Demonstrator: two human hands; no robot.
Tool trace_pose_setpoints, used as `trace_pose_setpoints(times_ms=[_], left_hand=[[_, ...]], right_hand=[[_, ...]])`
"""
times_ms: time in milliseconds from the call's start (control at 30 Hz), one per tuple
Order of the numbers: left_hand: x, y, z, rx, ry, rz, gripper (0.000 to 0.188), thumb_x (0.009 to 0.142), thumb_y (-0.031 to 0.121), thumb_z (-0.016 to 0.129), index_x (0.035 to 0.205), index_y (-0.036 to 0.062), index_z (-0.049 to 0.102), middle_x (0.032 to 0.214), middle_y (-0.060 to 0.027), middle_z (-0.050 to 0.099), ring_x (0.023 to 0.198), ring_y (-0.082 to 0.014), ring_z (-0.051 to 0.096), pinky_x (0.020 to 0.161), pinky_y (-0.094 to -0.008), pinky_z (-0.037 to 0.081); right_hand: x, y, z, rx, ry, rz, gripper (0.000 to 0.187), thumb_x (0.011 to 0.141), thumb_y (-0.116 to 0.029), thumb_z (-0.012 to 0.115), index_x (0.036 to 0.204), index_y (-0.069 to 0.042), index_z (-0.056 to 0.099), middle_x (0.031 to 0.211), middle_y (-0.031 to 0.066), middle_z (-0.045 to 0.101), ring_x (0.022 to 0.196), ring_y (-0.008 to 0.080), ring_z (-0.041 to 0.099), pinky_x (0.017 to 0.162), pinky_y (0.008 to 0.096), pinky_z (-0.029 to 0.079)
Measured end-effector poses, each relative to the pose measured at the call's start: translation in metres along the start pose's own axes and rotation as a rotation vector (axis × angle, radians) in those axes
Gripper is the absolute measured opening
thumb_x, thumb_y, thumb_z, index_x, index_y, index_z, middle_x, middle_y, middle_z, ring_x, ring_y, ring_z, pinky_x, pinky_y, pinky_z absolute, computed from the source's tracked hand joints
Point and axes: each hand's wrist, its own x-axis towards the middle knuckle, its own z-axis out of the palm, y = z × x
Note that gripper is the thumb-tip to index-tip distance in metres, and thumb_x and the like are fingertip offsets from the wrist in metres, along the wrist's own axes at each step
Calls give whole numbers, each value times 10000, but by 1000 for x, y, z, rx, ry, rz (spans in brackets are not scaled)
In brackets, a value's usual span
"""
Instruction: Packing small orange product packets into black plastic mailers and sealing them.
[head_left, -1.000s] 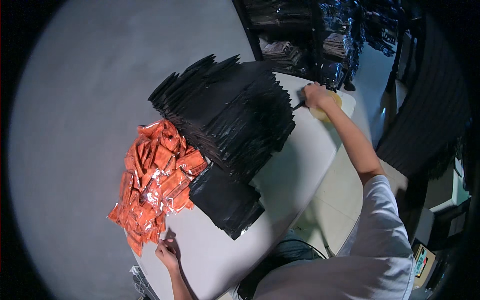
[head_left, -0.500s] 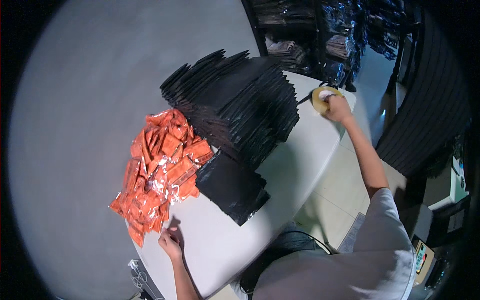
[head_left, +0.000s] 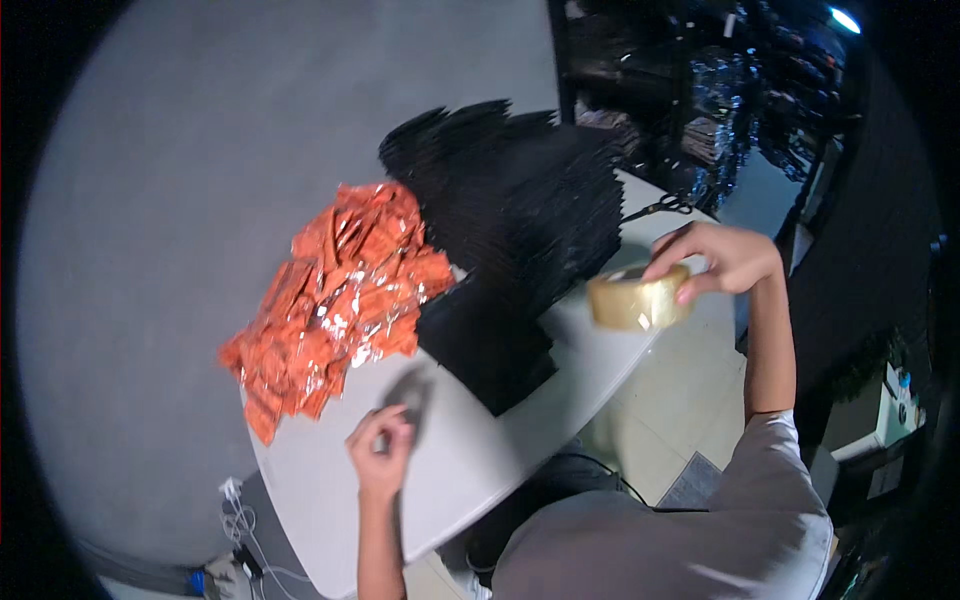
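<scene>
My right hand [head_left: 715, 262] grips a wide roll of clear, yellowish packing tape [head_left: 640, 302], fingers over its rim, raised above the right edge of the white table [head_left: 450, 445]. The roll is blurred by motion. Over the table's near left part is my left hand [head_left: 380, 447], its fingers loosely curled with a gap between them and nothing seen in it. Beyond it lies a heap of orange items in clear, shiny plastic bags [head_left: 345, 300]. A large fanned stack of flat black packages [head_left: 510, 200] stands beside the heap, with a smaller black pile [head_left: 490, 350] in front.
Black-handled scissors [head_left: 668, 205] lie at the table's far right corner. Dark shelves with wrapped goods [head_left: 700, 100] stand behind. White cables [head_left: 240, 520] hang off the table's left side, and a grey wall [head_left: 200, 200] runs along the left.
The tape roll has come up off the table's far right corner in my right hand, nearer to me, uncovering the scissors. My left hand has moved away from the orange bags, over the table.
</scene>
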Motion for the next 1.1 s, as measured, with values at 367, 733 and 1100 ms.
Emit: trace_pose_setpoints(times_ms=[367, 733, 1100], left_hand=[[-71, 69, 16, -123, 76, -351, 867, 657, 74, 919, 1446, -29, 576, 1044, -104, 760, 986, -151, 701, 940, -324, 543], [-118, 71, -14, -41, 570, -531, 708, 764, 112, 890, 1391, -48, 604, 1249, -135, 715, 1162, -209, 673, 1050, -369, 517], [-101, 85, -1, 159, 507, -544, 759, 803, 44, 852, 1487, -4, 527, 1203, -186, 763, 1116, -237, 755, 959, -354, 580]], right_hand=[[249, -67, 187, 156, -584, -562, 421, 866, 3, 715, 1284, -39, 722, 1247, 131, 643, 1085, 321, 651, 921, 411, 529], [254, -102, 269, 136, 39, -969, 407, 763, -165, 898, 1143, -82, 778, 1142, 64, 681, 1027, 241, 694, 880, 369, 590], [263, -97, 262, -146, 111, -1161, 243, 855, -193, 760, 1088, -128, 784, 1114, -14, 678, 996, 154, 703, 680, 334, 616]])
